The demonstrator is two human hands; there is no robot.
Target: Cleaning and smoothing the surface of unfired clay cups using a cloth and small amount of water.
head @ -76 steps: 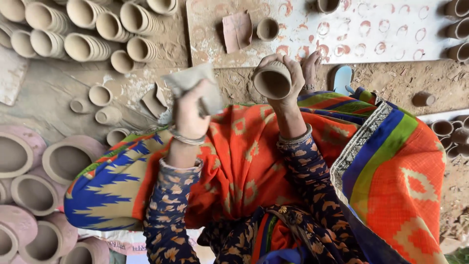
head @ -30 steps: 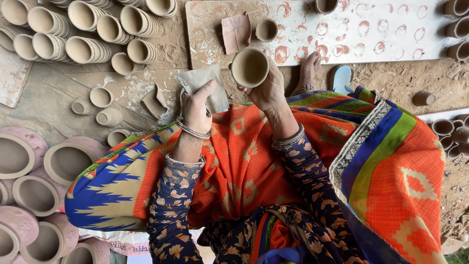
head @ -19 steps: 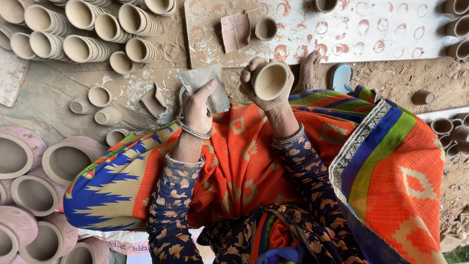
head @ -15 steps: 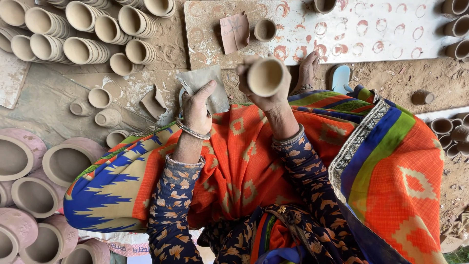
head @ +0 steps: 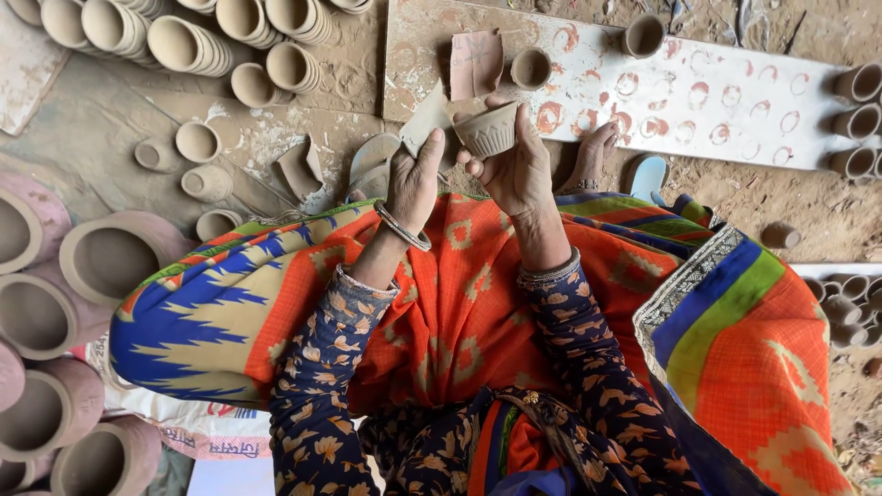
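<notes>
A: What is held by the right hand [head: 519, 170]?
B: A small clay cup [head: 485, 130] is gripped between thumb and fingers, lifted above the lap, tilted so its ribbed outer wall is shown (rim turned away from the camera).

A: And the left hand [head: 413, 179]?
B: It is closed on a grey scrap of cloth [head: 424, 118], which is pressed against the cup's left side. A metal bangle [head: 401, 227] is worn at the wrist.

A: Surroundings?
B: Top left, rows of stacked cups [head: 184, 37] are laid on their sides on the dirt ground [head: 83, 129]. A few single cups [head: 197, 142] are set upright nearby. Larger reddish pots [head: 106, 257] are ranged along the left edge. Behind the hands, a pale board [head: 735, 101] marked w/ reddish rings is seen; one cup [head: 530, 68] and a folded brownish piece [head: 476, 62] are resting on it. More cups [head: 859, 83] are lined up at far right. The lap is covered by orange patterned fabric [head: 441, 303].
</notes>
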